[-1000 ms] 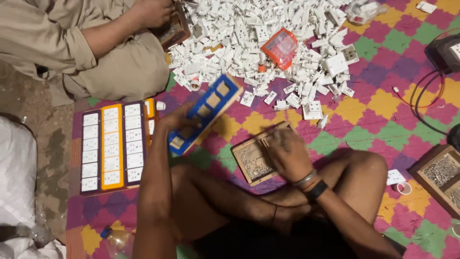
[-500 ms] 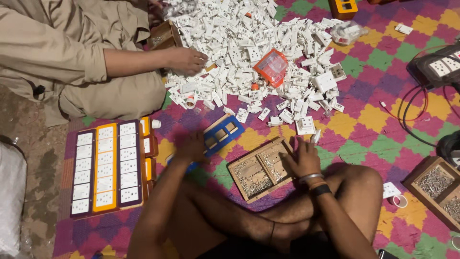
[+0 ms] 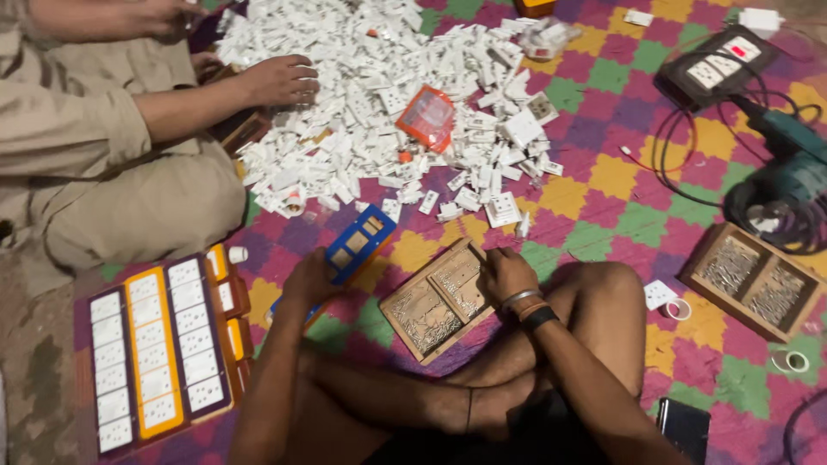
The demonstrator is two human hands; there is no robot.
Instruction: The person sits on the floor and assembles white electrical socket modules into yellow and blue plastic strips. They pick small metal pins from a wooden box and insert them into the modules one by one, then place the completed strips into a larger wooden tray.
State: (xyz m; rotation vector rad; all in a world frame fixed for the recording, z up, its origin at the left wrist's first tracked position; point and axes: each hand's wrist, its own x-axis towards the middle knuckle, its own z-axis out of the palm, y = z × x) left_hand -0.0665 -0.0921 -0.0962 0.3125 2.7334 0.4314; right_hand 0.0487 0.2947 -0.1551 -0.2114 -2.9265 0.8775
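My left hand (image 3: 310,280) lies on a long blue switch-board frame (image 3: 355,244) with empty cut-outs, pressing it flat on the mat; its near end is hidden under the hand. My right hand (image 3: 506,274) rests with fingers curled on the far edge of a small wooden tray (image 3: 435,300) of two compartments full of small screws. My crossed legs fill the lower middle of the view. Beyond both hands spreads a big heap of white switches and sockets (image 3: 388,103), with an orange plastic packet (image 3: 427,117) on top.
A co-worker in khaki sits at the left, one hand (image 3: 277,79) in the heap. Finished switch boards (image 3: 159,344) lie at lower left. A second screw tray (image 3: 751,279), a power drill (image 3: 788,151) with cable, a black socket board (image 3: 713,69) and tape rolls (image 3: 677,308) sit right.
My left hand brought the blue frame down from a raised tilt to lie flat on the mat. My right hand stayed on the screw tray. The co-worker's hand reached into the heap.
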